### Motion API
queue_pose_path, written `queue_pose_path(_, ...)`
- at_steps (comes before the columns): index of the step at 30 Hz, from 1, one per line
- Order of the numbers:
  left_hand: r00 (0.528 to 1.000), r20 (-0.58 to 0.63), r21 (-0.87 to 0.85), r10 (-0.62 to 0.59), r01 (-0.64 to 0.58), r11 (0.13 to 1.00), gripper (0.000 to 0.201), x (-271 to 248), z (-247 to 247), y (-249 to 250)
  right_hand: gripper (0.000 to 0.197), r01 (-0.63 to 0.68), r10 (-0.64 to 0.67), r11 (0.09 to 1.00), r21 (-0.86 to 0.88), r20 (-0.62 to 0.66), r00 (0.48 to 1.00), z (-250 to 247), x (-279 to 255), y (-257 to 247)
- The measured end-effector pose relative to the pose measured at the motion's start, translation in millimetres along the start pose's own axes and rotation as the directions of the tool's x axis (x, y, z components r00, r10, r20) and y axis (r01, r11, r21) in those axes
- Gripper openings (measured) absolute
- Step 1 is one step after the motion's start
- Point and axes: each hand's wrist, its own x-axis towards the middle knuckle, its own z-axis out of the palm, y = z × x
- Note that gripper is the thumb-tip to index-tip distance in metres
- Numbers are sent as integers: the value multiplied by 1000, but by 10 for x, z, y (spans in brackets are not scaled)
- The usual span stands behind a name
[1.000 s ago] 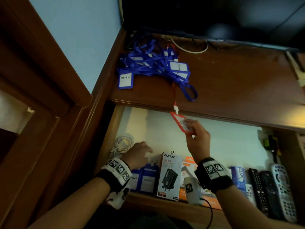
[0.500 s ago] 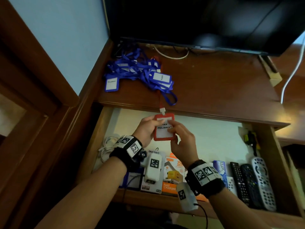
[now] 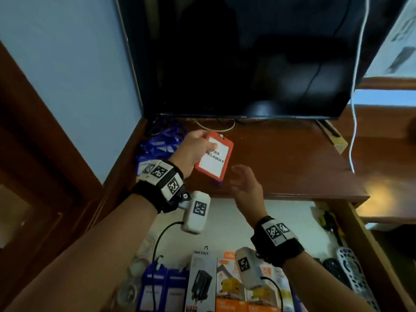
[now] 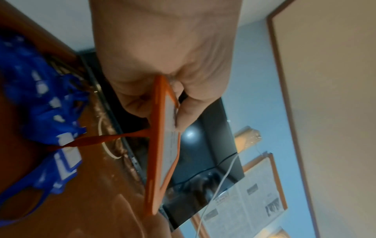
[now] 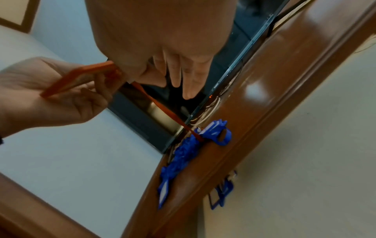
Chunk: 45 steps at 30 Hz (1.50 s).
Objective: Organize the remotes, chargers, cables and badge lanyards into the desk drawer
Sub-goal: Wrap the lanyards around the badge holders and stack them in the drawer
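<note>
My left hand [image 3: 198,146] pinches a red badge holder [image 3: 215,159] with a white card, raised above the desk top [image 3: 281,163]. Its red strap [image 4: 95,139] runs down into the pile of blue lanyards [image 3: 161,146] at the back left of the desk. In the left wrist view the red badge holder [image 4: 160,145] shows edge-on between thumb and fingers. My right hand [image 3: 246,188] hovers just right of the badge, fingers relaxed and holding nothing. Below, the drawer [image 3: 258,219] holds blue badge holders [image 3: 163,289], charger boxes [image 3: 201,282] and remotes [image 3: 351,273].
A black TV [image 3: 243,55] stands at the back of the desk, with a white cable [image 3: 356,86] hanging at its right. A coiled white cable [image 3: 135,269] lies at the drawer's left. A wooden door frame [image 3: 45,136] borders the left side.
My left hand has lifted the red badge holder up from the drawer front to above the desk. My right hand has let go of it and drawn away to the right.
</note>
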Motion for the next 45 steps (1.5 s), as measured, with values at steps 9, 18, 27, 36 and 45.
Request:
queue_pose_path(9, 973, 148, 19, 175, -179, 984, 29, -236, -64, 619, 36, 141, -138, 987, -75, 44, 989, 275, 478, -595)
queue_pose_path(18, 960, 133, -74, 247, -239, 968, 31, -304, -326, 588, 16, -111, 130, 981, -161, 116, 985, 330, 619, -527)
queue_pose_path(27, 971, 10, -347, 241, -222, 911, 29, -312, -635, 471, 19, -218, 243, 951, -219, 91, 966, 213, 651, -104)
queue_pose_path(36, 959, -211, -548, 188, -275, 790, 24, -285, -1026, 305, 21, -403, 451, 852, -334, 76, 889, -121, 610, 364)
queue_pose_path(45, 975, -222, -512, 30, -143, 847, 25, -371, -967, -289, 14, -579, 590, 780, -238, -32, 807, -412, 2, 798)
